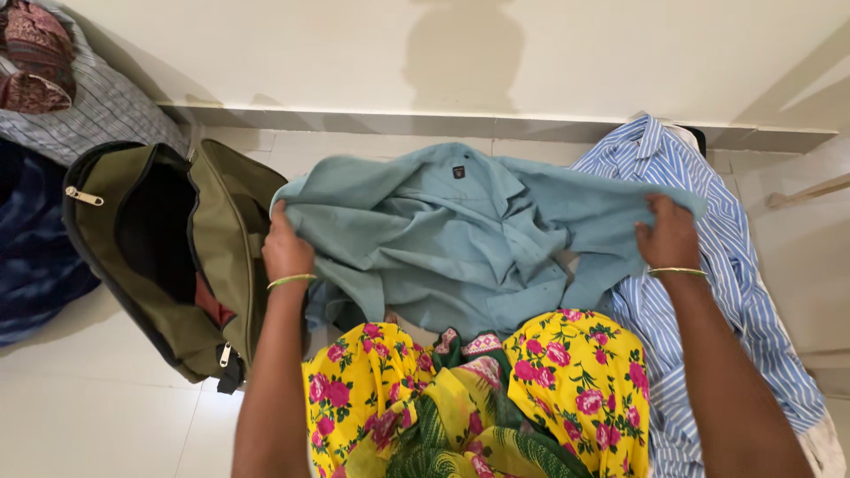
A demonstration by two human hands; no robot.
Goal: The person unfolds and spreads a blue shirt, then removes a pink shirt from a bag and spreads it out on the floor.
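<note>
Shirt [460, 239] of plain grey-blue cloth, collared and buttoned down the front, is held spread out above the pale tiled floor [97, 416], close to the wall's skirting and in front of the person's knees. The left hand [286, 246] has its fingers closed on the shirt's left edge, and the right hand [668, 235] has its fingers pinched on the right edge near a sleeve; each wrist wears a thin bangle. The cloth between the hands is crumpled and bunched, with the lower front hanging in loose folds, so by the look of it the shirt is only lifted and opened out, not yet smoothed or folded. Beneath and to the right lies a blue-and-white striped shirt [708, 292], also loose and unfolded, partly under the grey-blue one. To the left stands an olive green bag [208, 265] with its zip open and its dark inside showing; a bit of red shows low in the opening, but how much is in it cannot be told. Further left are a checked cloth [97, 115] and a dark blue cloth [31, 239] in a heap. The person's lap is covered in yellow cloth with pink flowers [575, 372]. Judging from this, both shirts lie outside the bag and nothing here looks folded.
</note>
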